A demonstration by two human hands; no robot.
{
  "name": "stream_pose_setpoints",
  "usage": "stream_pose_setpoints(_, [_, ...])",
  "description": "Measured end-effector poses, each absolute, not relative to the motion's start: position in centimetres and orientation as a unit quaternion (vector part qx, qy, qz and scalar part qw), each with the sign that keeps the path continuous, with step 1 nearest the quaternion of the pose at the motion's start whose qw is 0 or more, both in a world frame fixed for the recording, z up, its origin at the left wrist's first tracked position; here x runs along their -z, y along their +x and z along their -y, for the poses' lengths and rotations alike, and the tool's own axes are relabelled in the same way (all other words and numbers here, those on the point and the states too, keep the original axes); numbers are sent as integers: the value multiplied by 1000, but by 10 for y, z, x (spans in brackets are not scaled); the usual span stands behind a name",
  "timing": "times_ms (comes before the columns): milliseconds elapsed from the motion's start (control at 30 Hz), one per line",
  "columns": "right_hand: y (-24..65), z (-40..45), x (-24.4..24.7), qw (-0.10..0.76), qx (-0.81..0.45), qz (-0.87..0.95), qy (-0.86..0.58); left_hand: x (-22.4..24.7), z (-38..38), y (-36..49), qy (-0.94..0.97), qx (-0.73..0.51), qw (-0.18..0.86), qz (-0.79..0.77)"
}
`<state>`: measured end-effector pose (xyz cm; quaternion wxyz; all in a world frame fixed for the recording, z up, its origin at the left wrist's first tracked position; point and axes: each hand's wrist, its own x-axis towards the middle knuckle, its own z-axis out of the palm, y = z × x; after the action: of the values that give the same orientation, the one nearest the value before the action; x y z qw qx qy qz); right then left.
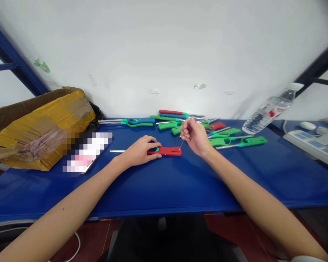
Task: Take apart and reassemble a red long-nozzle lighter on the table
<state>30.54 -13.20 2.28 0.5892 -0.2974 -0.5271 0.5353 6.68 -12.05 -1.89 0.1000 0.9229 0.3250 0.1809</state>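
Observation:
A red long-necked lighter [171, 151] lies flat on the blue table [158, 189], its metal tube pointing left. My left hand [142, 150] is closed around its trigger end and covers part of the tube. Just above and right of the handle's end, my right hand [195, 136] pinches a thin metal tool [182, 143], whose tip comes down near the end of the red handle. The part of the tool inside my fingers is mostly hidden.
Several green, blue and red lighters [224, 141] lie behind and right of my hands. A blue and green pair [140, 121] sits back left. A taped carton [43, 127] and a blurred phone [90, 151] are left. A water bottle [270, 111] and a power strip [314, 143] are right.

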Motion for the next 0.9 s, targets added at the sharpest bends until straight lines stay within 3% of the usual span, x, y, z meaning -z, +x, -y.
stream_pose_setpoints(900, [303, 130, -25, 504, -584, 584, -254, 20, 121, 71, 919, -190, 114, -326])
